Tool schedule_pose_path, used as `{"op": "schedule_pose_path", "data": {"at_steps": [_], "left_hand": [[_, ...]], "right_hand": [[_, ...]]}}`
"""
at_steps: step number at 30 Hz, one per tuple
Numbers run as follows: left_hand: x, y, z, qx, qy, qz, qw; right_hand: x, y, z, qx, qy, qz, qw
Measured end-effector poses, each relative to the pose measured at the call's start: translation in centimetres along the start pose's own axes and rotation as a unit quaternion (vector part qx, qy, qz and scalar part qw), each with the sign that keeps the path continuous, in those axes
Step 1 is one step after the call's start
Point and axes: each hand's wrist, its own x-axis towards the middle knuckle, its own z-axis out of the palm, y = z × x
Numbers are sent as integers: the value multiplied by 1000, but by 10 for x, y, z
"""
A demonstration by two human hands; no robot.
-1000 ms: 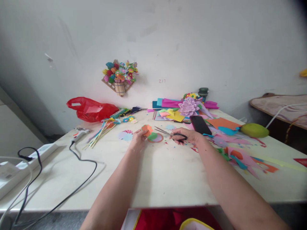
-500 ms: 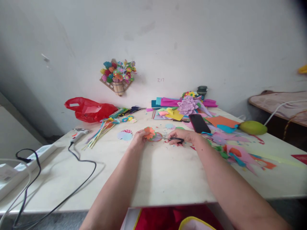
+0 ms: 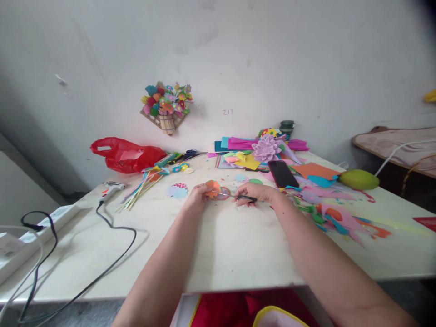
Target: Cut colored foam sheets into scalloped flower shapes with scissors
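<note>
Orange flower cutout (image 3: pixel 213 185): I am observing it remotely near the middle of the white table (image 3: pixel 235 254), where the left hand (image 3: pixel 197 198) is pinching its left edge between closed fingertips. To its right, the right hand (image 3: pixel 256 190) is gripping the dark-handled scissors (image 3: pixel 244 198), whose blades are reaching the flower's lower edge; whether they are closed on it, I cannot tell from here. I am judging the step as trimming the petal outline; the next cut would be calling for a steady pinch, a slight turn of the flower, and left fingertips clear of the blades. Surroundings, left to right: a power strip (image 3: pixel 61 218) is lying at the far left, then a white corded tool (image 3: pixel 112 192), a red plastic bag (image 3: pixel 132 158) behind it, and a pale blue disc (image 3: pixel 175 192) beside the left hand. An orange-rimmed disc (image 3: pixel 224 194) is lying close by the blades, probably the likeliest snag. A green disc (image 3: pixel 255 181) is sitting just beyond the right hand; a phone (image 3: pixel 283 174) and loose scraps (image 3: pixel 335 217) are crowding that arm's outer side.
</note>
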Motion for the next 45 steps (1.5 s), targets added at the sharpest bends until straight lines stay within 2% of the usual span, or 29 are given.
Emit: {"op": "schedule_pose_path", "data": {"at_steps": [17, 36, 45], "left_hand": [[-1, 2, 2, 11, -1, -9, 1000], [-4, 6, 5, 15, 4, -12, 1000], [-4, 6, 6, -8, 12, -16, 1000]], "right_hand": [[6, 5, 1, 0, 2, -8, 1000], [3, -4, 5, -5, 14, -14, 1000], [7, 3, 3, -31, 4, -28, 999]]}}
